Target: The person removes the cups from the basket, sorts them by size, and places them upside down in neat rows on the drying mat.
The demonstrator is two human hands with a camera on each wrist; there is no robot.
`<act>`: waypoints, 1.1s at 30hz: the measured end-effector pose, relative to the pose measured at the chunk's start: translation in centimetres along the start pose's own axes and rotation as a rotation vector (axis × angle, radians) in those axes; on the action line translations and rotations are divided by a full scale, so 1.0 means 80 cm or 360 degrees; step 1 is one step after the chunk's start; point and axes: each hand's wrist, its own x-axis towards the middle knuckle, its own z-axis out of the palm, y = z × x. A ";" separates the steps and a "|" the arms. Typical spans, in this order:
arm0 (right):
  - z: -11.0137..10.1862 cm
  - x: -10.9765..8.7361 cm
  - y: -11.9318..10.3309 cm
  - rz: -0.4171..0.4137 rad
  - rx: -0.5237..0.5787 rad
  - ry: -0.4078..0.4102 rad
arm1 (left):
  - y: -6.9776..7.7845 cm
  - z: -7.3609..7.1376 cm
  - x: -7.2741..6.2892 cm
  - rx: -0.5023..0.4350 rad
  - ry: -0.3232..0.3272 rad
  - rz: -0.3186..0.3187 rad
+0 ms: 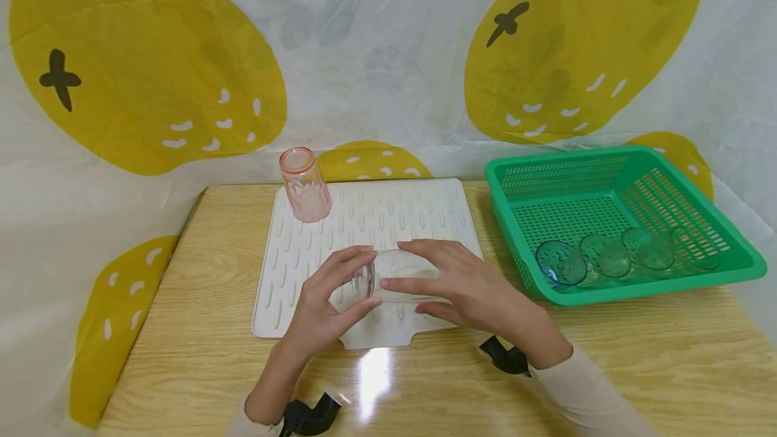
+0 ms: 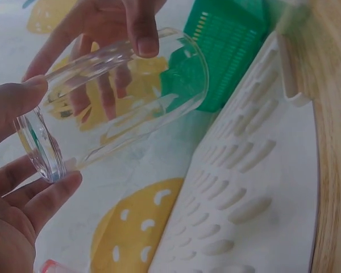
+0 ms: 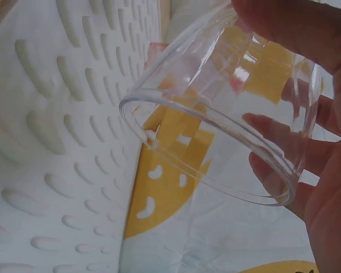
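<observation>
A clear drinking glass is held sideways over the white ribbed mat. My left hand grips its thick base, thumb on one side and fingers on the other. On the open-rim half, my right hand has its thumb and spread fingers around the wall. In the left wrist view the right thumb presses on the side of the glass close to the rim. The right wrist view looks at the rim of the glass, with nothing visible inside. A pink glass stands on the mat's back left corner.
The white mat lies on a wooden table. To the right, a green basket holds several tinted glasses lying along its front. A cloth with yellow fruit prints hangs behind the table and along its sides.
</observation>
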 end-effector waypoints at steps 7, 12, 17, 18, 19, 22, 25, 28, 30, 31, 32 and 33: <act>0.002 0.000 -0.003 -0.0020 -0.0013 0.0019 | -0.003 0.001 -0.005 0.0000 0.0006 -0.0036; 0.003 0.001 -0.003 -0.0002 -0.0005 0.0038 | -0.001 -0.002 -0.004 -0.0002 -0.0026 -0.0084; 0.004 0.002 0.000 0.0019 0.0025 0.0136 | 0.004 -0.010 -0.005 0.0010 0.0010 -0.0122; 0.004 0.002 0.001 0.0026 0.0029 0.0167 | 0.006 -0.012 -0.005 0.0012 0.0028 -0.0131; 0.004 0.001 0.002 0.0037 0.0040 0.0203 | 0.008 -0.014 -0.006 0.0019 0.0049 -0.0139; 0.004 -0.001 0.004 0.0075 0.0082 0.0313 | 0.009 -0.020 -0.015 0.0087 0.0099 -0.0168; 0.004 -0.002 0.005 0.0095 0.0151 0.0423 | -0.002 -0.027 -0.032 0.0220 0.0112 -0.0233; 0.005 -0.001 0.007 0.0100 0.0231 0.0511 | -0.017 -0.035 -0.050 0.0332 0.0106 -0.0338; 0.005 0.000 0.009 0.0103 0.0285 0.0563 | -0.024 -0.040 -0.059 0.0391 0.0099 -0.0391; 0.006 0.000 0.010 0.0112 0.0308 0.0583 | -0.027 -0.042 -0.062 0.0411 0.0099 -0.0399; 0.006 0.000 0.011 0.0124 0.0322 0.0602 | -0.029 -0.044 -0.064 0.0437 0.0101 -0.0402; 0.006 0.000 0.012 0.0138 0.0336 0.0623 | -0.031 -0.046 -0.067 0.0453 0.0093 -0.0420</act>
